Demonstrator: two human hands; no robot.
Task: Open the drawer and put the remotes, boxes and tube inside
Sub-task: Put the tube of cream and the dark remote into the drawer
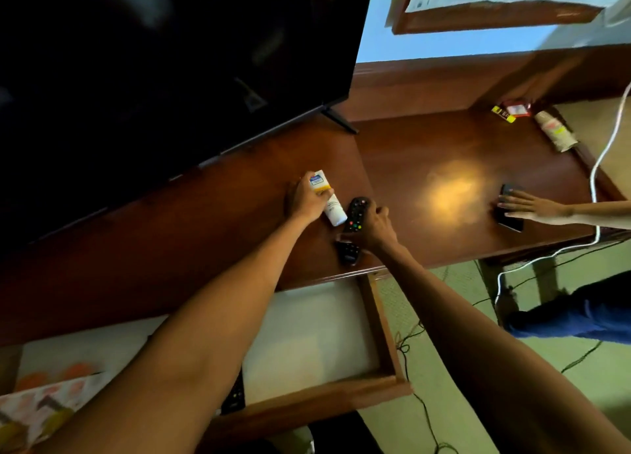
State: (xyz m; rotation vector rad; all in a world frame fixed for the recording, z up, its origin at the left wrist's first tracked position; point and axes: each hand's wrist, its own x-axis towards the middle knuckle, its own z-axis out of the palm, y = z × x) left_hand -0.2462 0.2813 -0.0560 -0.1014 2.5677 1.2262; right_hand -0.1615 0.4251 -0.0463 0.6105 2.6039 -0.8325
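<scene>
My left hand (305, 199) is closed around a white tube (333, 209) with a blue and yellow label, lying on the wooden tabletop (426, 139). Just to its right my right hand (374, 228) grips a black remote (355, 214) with coloured buttons, its tail end sticking out near the table's front edge. Below the table edge the drawer (386, 337) stands pulled open, with a pale lining. Another black remote (235, 394) lies in it, mostly hidden under my left forearm. At the far right corner lie a small red and yellow box (511, 111) and a crumpled tube (555, 131).
A large black TV (153, 78) fills the left of the table. Another person's hand (532, 209) rests on a dark phone-like device (508, 219) at the right. A white cable (601, 160) and dark cords run over the green floor. Patterned paper (44, 405) lies at lower left.
</scene>
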